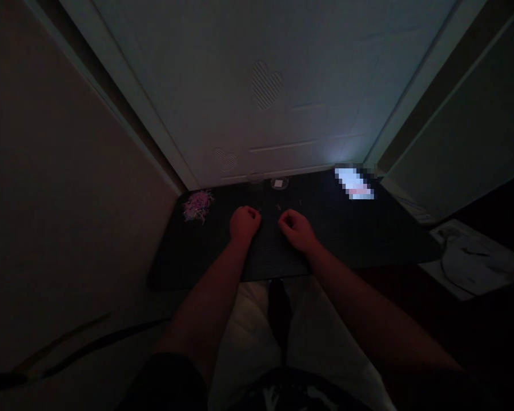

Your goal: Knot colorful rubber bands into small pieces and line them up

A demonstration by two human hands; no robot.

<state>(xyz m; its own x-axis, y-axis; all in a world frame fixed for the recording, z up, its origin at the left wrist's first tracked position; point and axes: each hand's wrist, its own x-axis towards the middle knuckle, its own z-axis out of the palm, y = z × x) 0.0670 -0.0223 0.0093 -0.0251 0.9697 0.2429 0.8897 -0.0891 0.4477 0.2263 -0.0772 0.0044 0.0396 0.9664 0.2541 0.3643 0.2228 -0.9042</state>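
The scene is very dark. My left hand [244, 222] rests on a black table [360, 240], fingers curled inward into a loose fist. A short way to its right, my right hand [296, 227] lies on the same surface with its fingers pinched together. Whatever either hand holds is too small and dim to make out. A few tiny thin bits [279, 206] lie on the table just beyond the hands. At the table's far left corner sits a heap of pink and pale small strands [197, 205].
A lit phone screen [353, 182] glows at the table's far right. Two small round clear dishes [278, 183] stand at the far edge against a white door [265, 91] with heart shapes. A pale bag or sheet [475, 260] lies on the floor, right.
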